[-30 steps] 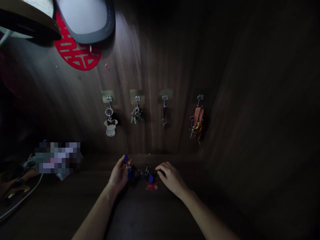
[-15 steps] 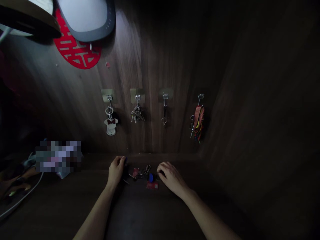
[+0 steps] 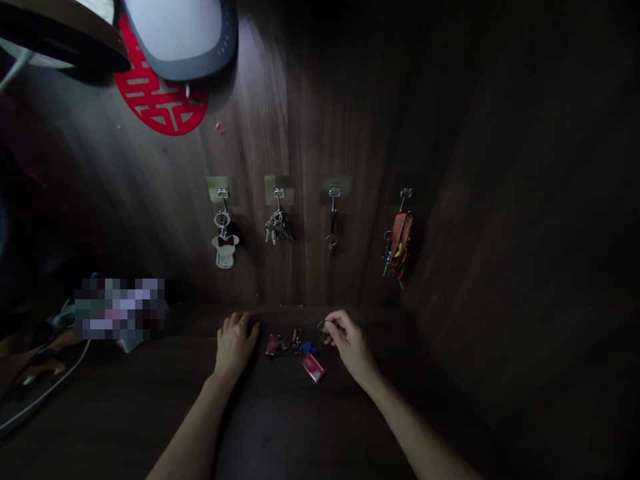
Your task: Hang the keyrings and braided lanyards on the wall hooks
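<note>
My right hand [image 3: 349, 343] pinches a metal key ring [image 3: 321, 327] between thumb and fingers, just above the dark wooden surface. Next to it lie a blue key fob [image 3: 309, 348] and a red card-like tag [image 3: 313, 367], tilted. A small cluster of metal keys and clasps [image 3: 297, 339] sits left of these, beside another red tag [image 3: 273, 345]. My left hand [image 3: 235, 345] rests palm down near the wall, its fingers apart. A small blue piece [image 3: 261, 329] shows at its thumb tip; whatever is under the palm is hidden.
On the wall, hooks hold a white bow-trimmed keychain [image 3: 226, 250], a key bunch [image 3: 278, 229], a thin ring [image 3: 331, 241] and a colourful strap [image 3: 400, 240]. A cap [image 3: 180, 33] covers part of a red paper cutout [image 3: 165, 110]. A white cable [image 3: 55, 393] runs at left.
My right hand has lifted and shifted slightly right with the key ring; the blue fob and lower red tag have turned. My left hand has flattened, its fingers spreading.
</note>
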Tool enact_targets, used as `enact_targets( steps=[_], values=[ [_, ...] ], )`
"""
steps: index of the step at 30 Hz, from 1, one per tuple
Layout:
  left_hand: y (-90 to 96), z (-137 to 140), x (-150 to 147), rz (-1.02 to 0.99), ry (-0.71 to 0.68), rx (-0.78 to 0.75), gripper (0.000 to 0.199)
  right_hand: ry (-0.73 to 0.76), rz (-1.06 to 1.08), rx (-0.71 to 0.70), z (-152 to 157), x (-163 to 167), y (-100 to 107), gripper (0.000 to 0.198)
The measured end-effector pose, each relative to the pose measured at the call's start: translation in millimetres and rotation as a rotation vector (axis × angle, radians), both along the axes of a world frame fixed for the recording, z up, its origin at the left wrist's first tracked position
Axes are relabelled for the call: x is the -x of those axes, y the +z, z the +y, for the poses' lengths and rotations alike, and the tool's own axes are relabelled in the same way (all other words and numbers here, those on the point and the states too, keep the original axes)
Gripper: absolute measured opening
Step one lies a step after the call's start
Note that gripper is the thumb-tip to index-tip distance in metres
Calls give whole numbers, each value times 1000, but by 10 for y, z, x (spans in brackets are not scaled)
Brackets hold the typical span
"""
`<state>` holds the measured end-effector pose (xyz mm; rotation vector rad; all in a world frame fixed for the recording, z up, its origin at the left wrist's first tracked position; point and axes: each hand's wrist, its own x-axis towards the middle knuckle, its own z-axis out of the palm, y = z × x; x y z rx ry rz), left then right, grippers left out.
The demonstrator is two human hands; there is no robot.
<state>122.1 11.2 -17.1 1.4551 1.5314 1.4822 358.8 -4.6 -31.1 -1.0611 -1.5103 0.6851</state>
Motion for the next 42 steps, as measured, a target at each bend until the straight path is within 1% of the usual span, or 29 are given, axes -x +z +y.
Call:
enact_targets(
  steps=[4,8,11,16,21,23,26,28,30,32,35,39,42],
  values=[
    [19,-86,-246,-56,-297,-35,18,66,164,47,-13,40,59,22],
    [61,-251,-500,-107,-562,55,19,125,237,82,-39,87,108,24],
    [74,-307,-572,-197,-676,106,23,120,233,79,-54,119,122,25],
    [72,-285,-557,-361,-722,184,24,57,146,22,-57,157,107,23],
    [82,-293,-553,-361,-724,202,22,25,42,-31,-70,199,88,20],
    [81,-295,-557,-348,-716,187,19,38,25,-28,-82,218,93,21],
    [70,-280,-555,-347,-706,180,21,71,54,11,-96,233,108,25],
    [60,-264,-543,-386,-710,203,23,75,78,31,-99,229,113,28],
    [47,-250,-525,-478,-728,240,23,58,76,24,-100,218,114,28],
    [35,-240,-506,-590,-752,271,23,38,40,-27,-106,206,115,25],
    [30,-242,-487,-694,-796,307,21,20,-86,-175,-125,199,126,25],
    [43,-269,-480,-717,-899,397,21,64,-227,-332,-147,211,147,28],
    [36,-287,-479,-711,-947,463,21,133,-223,-357,-147,216,152,23]
  ],
)
